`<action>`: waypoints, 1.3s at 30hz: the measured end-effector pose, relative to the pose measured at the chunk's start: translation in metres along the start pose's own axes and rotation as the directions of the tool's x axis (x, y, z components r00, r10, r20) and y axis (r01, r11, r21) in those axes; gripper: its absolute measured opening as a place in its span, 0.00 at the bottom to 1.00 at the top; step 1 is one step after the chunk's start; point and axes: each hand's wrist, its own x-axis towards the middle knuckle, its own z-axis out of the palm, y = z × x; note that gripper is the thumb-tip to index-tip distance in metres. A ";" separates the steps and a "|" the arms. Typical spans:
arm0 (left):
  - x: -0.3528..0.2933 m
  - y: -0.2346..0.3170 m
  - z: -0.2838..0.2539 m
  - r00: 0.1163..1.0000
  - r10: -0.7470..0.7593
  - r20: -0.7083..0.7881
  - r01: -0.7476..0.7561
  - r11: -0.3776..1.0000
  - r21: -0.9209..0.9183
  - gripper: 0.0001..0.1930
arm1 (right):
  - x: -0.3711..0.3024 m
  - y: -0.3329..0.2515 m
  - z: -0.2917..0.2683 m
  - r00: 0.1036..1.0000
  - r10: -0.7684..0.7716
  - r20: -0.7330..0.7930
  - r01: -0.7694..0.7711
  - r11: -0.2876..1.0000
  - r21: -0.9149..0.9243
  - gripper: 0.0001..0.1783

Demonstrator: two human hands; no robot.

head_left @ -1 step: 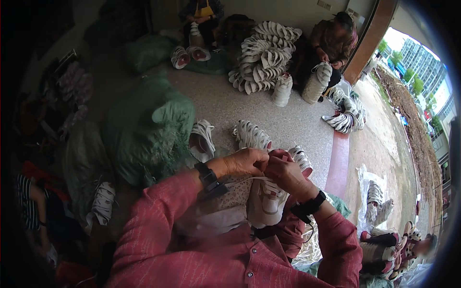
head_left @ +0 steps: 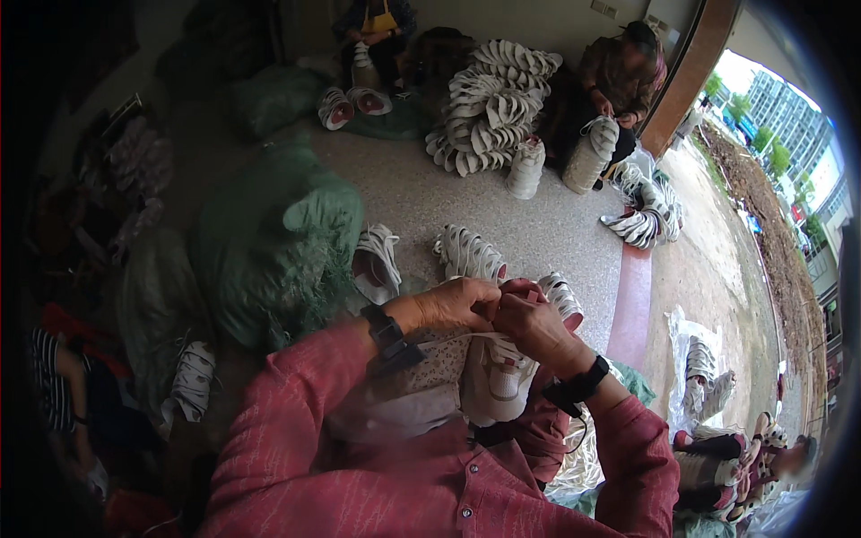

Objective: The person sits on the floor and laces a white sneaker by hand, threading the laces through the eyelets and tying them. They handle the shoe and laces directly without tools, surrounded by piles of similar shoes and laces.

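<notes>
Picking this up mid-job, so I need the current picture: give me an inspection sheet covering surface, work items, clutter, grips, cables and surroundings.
Surface: grey speckled floor, shoe stacks standing on it.
Job's things: whitish shoe upper over the lap, below both hands.
Clutter: big green sack at left; row of shoe uppers just beyond the hands.
Grips: left grip and right grip close together, fingers bent; what they pinch is hidden.
Cables: thin dark line below the right wrist, possibly a cable.
Surroundings: seated person in yellow apron and another in dark cap; outdoor buildings at right.
</notes>
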 end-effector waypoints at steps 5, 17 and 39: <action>-0.004 0.029 -0.004 0.999 -0.010 0.030 0.006 0.994 0.112 0.15 | -0.011 0.013 -0.060 0.966 0.227 0.123 -0.155 0.891 -0.426 0.09; 0.005 0.068 0.015 0.991 -0.116 0.066 0.070 0.873 0.482 0.18 | -0.021 0.010 -0.015 0.783 0.373 0.497 -0.173 -0.638 0.751 0.14; 0.017 0.057 0.005 0.933 -0.316 0.172 0.272 0.932 0.238 0.14 | -0.150 0.090 -0.042 0.284 0.954 -0.097 -0.138 0.140 0.980 0.13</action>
